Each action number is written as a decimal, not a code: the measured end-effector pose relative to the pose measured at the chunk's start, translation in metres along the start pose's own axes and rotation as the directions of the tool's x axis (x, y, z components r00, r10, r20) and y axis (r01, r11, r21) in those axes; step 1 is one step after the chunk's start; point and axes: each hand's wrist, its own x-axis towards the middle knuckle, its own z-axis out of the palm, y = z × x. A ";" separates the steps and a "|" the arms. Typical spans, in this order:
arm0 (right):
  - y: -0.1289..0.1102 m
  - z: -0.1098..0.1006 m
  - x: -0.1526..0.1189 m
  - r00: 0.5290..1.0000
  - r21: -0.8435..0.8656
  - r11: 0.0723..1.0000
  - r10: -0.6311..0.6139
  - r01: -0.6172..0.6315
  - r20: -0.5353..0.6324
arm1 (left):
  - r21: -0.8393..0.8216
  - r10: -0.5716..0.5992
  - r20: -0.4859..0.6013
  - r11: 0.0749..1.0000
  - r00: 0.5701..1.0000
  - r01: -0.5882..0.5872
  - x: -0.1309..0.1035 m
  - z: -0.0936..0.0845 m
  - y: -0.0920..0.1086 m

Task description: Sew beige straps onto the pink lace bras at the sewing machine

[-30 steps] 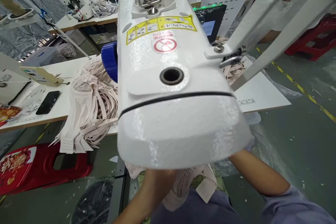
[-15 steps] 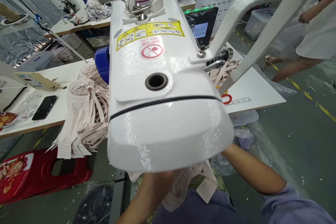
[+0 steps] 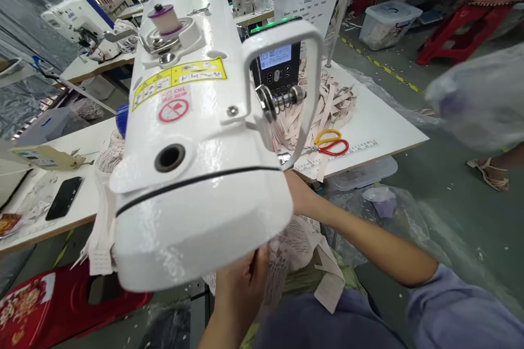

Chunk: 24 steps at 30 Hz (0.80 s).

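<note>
A white sewing machine (image 3: 196,234) fills the middle of the view, and its head hides the needle area. Below the head, my left hand (image 3: 241,275) is closed, thumb and fingers pinching the lace of a beige bra (image 3: 301,240). The bra hangs over my lap, its back band (image 3: 329,289) dangling to the right. My right hand (image 3: 301,196) reaches in behind the machine head, near the bra's upper edge; its fingers are hidden. Beyond it on the table lie scissors (image 3: 333,146) with red and yellow handles and a pile of beige straps (image 3: 327,98).
More beige bras (image 3: 104,218) hang over the table edge at the left, near a black phone (image 3: 64,198). A control panel (image 3: 276,62) stands behind the machine. A red stool (image 3: 73,311) is at lower left. A person's foot (image 3: 491,173) shows at the right beside a plastic bag (image 3: 475,98).
My view has turned right, so the machine sits further left and the scissors and straps show more fully. My right hand has come up behind the machine head. The person at right has moved.
</note>
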 end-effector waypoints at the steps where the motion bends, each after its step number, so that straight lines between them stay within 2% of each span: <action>1: 0.000 0.001 0.000 1.000 -0.027 1.000 -0.010 0.009 -0.011 | 0.013 0.011 -0.009 1.000 1.000 -0.011 -0.001 0.000 0.000; 5: -0.003 0.004 -0.001 0.998 -0.054 0.998 0.011 -0.014 -0.056 | 0.032 0.063 -0.066 0.998 0.996 -0.061 -0.003 0.000 -0.001; 8: -0.006 0.004 -0.001 0.999 -0.033 0.999 0.024 -0.025 -0.047 | 0.064 0.037 -0.094 0.997 0.995 -0.031 -0.004 0.000 -0.002; 13: -0.005 0.003 -0.002 0.998 -0.001 1.000 0.012 -0.012 -0.058 | 0.016 0.076 -0.127 0.997 0.989 -0.075 -0.003 0.004 -0.004; 19: -0.003 0.001 -0.004 0.996 -0.027 0.999 -0.019 0.017 -0.083 | 0.001 0.096 -0.155 0.995 0.983 -0.097 0.000 0.012 -0.004; 24: -0.002 0.001 -0.005 0.995 0.046 0.999 -0.009 0.013 -0.102 | -0.010 0.089 -0.139 0.996 0.986 -0.092 0.000 0.013 -0.003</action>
